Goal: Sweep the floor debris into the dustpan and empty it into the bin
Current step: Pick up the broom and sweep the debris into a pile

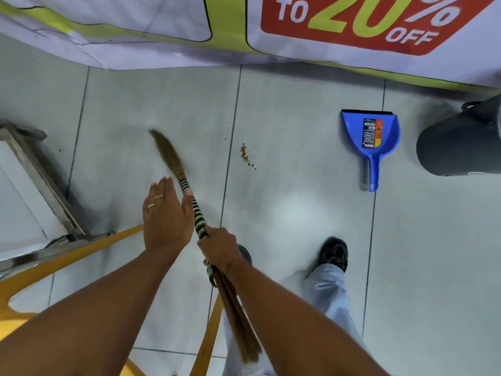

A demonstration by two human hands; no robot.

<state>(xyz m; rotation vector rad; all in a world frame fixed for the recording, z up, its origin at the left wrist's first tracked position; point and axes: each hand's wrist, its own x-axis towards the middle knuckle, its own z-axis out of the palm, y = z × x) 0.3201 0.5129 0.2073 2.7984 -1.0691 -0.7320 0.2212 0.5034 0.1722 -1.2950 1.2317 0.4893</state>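
Note:
My right hand (220,246) grips the striped binding of a grass broom (173,158), whose thin tip points up and left over the tiled floor. My left hand (165,215) is flat with its fingers together, and its thumb rests against the broom's binding. A small pile of brown debris (246,156) lies on the tiles to the right of the broom tip. Further right a blue dustpan (371,137) lies flat, handle toward me. At the right edge stands a dark grey bin (461,142), partly cut off.
A printed sale banner (271,31) hangs along the top. A metal frame (40,183) sits at the left, and a yellow chair (67,259) at the lower left. My shoe (334,253) and trouser leg stand below the debris. A few stray crumbs (60,150) dot the tiles.

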